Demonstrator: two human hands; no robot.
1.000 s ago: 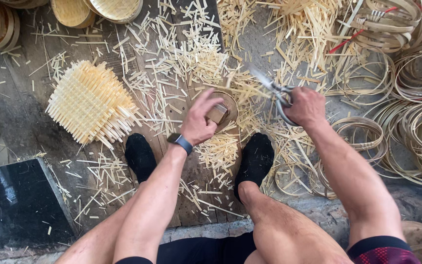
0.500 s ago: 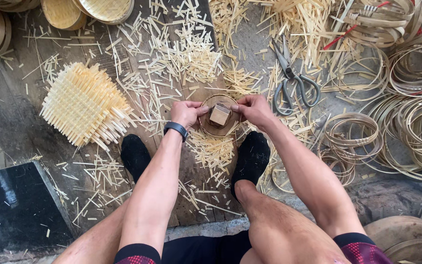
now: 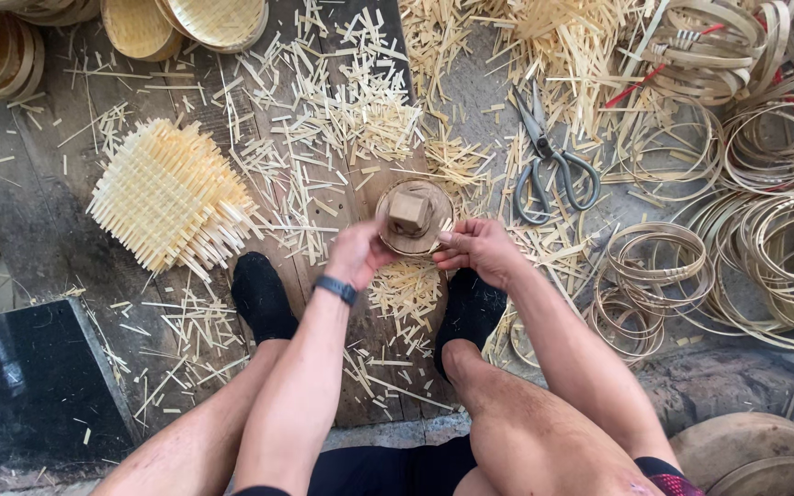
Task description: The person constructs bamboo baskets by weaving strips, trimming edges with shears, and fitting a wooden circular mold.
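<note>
Currently, left hand and right hand grasp the round wooden mould with their fingers, left of the scissors; best held level, gripped evenly.

No packages, labels, signs or screens visible; only loose bamboo work materials across the floor. None bears printing.

left hand curled (wrist banded) | right hand curled, fingers forward

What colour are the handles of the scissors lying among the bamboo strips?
Grey, like the blades: the scissors look all metal, seen in the head view.
</note>
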